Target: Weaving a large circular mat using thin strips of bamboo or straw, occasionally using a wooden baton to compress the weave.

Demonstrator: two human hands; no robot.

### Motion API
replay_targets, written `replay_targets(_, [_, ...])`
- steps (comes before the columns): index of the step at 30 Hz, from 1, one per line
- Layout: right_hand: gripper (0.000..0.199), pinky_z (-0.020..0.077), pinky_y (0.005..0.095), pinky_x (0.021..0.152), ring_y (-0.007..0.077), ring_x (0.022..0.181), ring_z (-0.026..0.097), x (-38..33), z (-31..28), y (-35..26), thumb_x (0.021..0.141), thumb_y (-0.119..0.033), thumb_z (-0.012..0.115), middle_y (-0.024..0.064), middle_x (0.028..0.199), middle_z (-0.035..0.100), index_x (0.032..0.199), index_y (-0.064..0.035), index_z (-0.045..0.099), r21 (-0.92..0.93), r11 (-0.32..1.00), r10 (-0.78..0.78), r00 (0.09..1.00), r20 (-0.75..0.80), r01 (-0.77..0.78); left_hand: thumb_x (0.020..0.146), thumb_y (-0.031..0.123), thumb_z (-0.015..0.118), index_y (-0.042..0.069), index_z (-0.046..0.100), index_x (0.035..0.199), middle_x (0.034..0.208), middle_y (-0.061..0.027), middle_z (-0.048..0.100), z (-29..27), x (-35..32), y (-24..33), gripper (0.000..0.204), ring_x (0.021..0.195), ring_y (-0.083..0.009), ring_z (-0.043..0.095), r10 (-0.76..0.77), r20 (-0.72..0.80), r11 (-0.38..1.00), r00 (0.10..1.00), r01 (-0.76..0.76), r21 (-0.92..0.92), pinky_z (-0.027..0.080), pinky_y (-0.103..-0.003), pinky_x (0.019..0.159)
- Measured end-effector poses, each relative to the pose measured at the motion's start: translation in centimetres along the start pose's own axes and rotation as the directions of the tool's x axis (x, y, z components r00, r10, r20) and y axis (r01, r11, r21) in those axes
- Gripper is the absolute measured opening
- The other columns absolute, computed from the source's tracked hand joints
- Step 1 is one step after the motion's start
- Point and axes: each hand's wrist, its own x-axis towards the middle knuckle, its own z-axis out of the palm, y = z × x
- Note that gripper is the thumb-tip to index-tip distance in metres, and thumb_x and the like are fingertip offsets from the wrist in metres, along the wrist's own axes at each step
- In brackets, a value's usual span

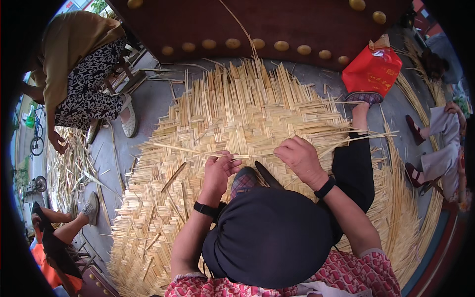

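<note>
A large mat (198, 133) woven from pale split-reed strips spreads beneath me, its far edge a fringe of loose ends. Over its middle, my left hand (220, 171) pinches a thin reed strip (180, 148) that sticks out to the left. My right hand (299, 157) is closed, its fingertips down on reed strips at the weave; more strips fan out to its right. Whether one strip runs through both hands, I cannot tell. Between the hands, my plaid shoe (244, 180) rests on the mat beside a dark, flat, blade-like tool (268, 175), partly hidden.
A dark red studded panel (222, 24) stands beyond the far edge. At the far right is a red bag (372, 69). People sit left and right, one in a patterned skirt (91, 84). Loose reeds (69, 168) lie at left, and long bundled reeds (413, 96) at right.
</note>
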Motion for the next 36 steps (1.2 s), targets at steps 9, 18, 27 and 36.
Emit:
replay_targets(9, [0.011,0.0491,0.0385,0.077,0.0255,0.089,0.062,-0.8,-2.8,-0.8,0.084,-0.014,0.064,0.0053,0.093,0.061,0.095,-0.0113,0.062,-0.024,0.969,0.245,0.951,0.191,-0.245,0.09,-0.002,0.062,0.002,0.06,0.114,0.103,-0.0083,0.066,-2.1,3.6,5.2,0.024,0.097,-0.0189,0.067,0.629,-0.26,0.777,0.732,-0.602,0.184,0.054,-0.03,0.075])
replay_targets(18, [0.045,0.0388,0.0386,0.101,0.0225,0.117,0.05,2.9,3.3,-4.6,0.101,-0.039,0.053,0.0057,0.124,0.054,0.133,-0.0066,0.051,0.91,0.166,0.438,0.855,0.277,-0.38,0.09,-0.004,0.062,0.003,0.059,0.103,0.11,-0.0158,0.065,9.7,5.7,6.6,0.014,0.098,-0.0254,0.069,0.283,0.141,0.947,0.949,-0.253,-0.2,0.058,-0.035,0.084])
replay_targets(27, [0.034,0.0461,0.0289,0.088,0.0144,0.102,0.059,2.2,3.2,2.9,0.106,-0.033,0.046,0.0041,0.109,0.061,0.123,-0.0051,0.054,1.0,0.0,0.892,0.452,0.004,-0.009,0.088,0.008,0.065,0.0,0.042,0.143,0.141,-0.0219,0.048,5.4,19.4,10.0,0.06,0.126,-0.0289,0.05,0.116,0.325,0.636,0.939,-0.321,0.702,0.045,-0.038,0.103])
replay_targets(36, [0.026,0.0493,0.0261,0.074,0.0128,0.093,0.061,-1.3,6.7,3.1,0.107,-0.022,0.044,0.0053,0.097,0.063,0.116,-0.0027,0.059,0.853,0.181,0.741,0.639,0.209,-0.49,0.081,0.016,0.074,-0.009,0.06,0.114,0.078,-0.01,0.062,4.7,27.6,9.1,0.045,0.063,-0.0176,0.058,0.136,0.026,0.554,0.99,-0.098,0.827,0.047,-0.035,0.057])
